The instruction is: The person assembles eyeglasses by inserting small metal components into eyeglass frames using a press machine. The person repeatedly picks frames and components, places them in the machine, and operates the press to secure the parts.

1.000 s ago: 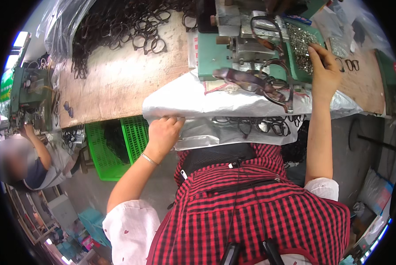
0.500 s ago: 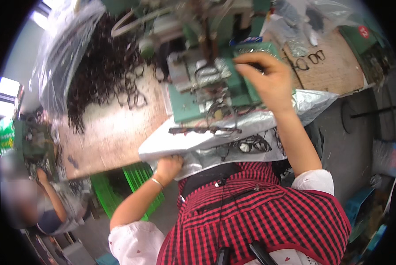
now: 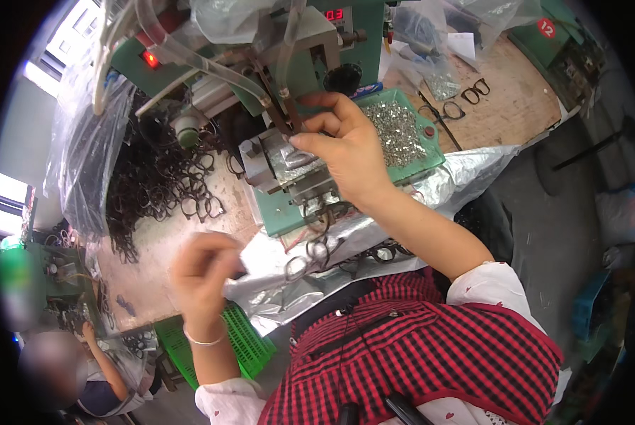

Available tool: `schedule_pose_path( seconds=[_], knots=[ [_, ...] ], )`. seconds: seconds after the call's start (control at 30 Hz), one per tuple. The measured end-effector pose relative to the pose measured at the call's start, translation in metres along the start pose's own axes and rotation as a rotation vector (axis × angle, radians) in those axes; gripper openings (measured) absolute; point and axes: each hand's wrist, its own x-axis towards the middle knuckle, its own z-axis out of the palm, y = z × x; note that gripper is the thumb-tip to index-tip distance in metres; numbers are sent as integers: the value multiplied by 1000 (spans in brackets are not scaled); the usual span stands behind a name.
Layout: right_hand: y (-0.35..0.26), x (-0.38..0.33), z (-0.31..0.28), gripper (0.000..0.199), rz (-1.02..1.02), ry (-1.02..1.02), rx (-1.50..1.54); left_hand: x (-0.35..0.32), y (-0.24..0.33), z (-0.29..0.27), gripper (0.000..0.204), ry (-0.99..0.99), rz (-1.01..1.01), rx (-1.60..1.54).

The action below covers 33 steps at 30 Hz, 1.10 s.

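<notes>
My right hand point(image 3: 346, 149) is up at the metal fixture point(image 3: 289, 166) of a green bench machine point(image 3: 282, 212). Its thumb and fingers pinch a thin dark-brown piece point(image 3: 288, 113) that stands over the fixture. My left hand point(image 3: 201, 273) is blurred and hovers with curled fingers over the left edge of a crumpled silver foil sheet point(image 3: 275, 287). Whether it holds anything I cannot tell. Dark eyeglass frames point(image 3: 317, 251) lie on the foil below the machine. Just right of my right hand is a green tray point(image 3: 431, 164) full of small silver metal parts.
A big heap of dark eyeglass frames point(image 3: 158, 195) covers the wooden table point(image 3: 516, 106) at the left, under a clear plastic bag point(image 3: 84, 163). A few frames point(image 3: 470, 92) lie at the far right. A green crate point(image 3: 239, 343) sits below the table. Another person point(image 3: 63, 375) works at the lower left.
My right hand moved from the parts tray to the machine fixture and now pinches the thin piece. My left hand lifted off the foil edge. The view tilted down and closer.
</notes>
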Motion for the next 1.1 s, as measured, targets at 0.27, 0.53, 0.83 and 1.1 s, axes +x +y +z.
schedule_pose_path(
  seconds=[0.27,0.53,0.83,1.1],
  knots=[
    [-10,-60,-17,35,-306,-134,-726,-34,-62,-4,8,213,-5,250],
    [123,-205,26,35,28,-1274,-798,-156,-144,-8,11,150,-243,612],
    [116,-204,-24,33,365,-1419,-1697,-182,-222,25,25,42,-12,960],
    [61,-200,-66,22,384,-1430,-1941,-172,-271,47,21,-124,67,1189]
  ],
)
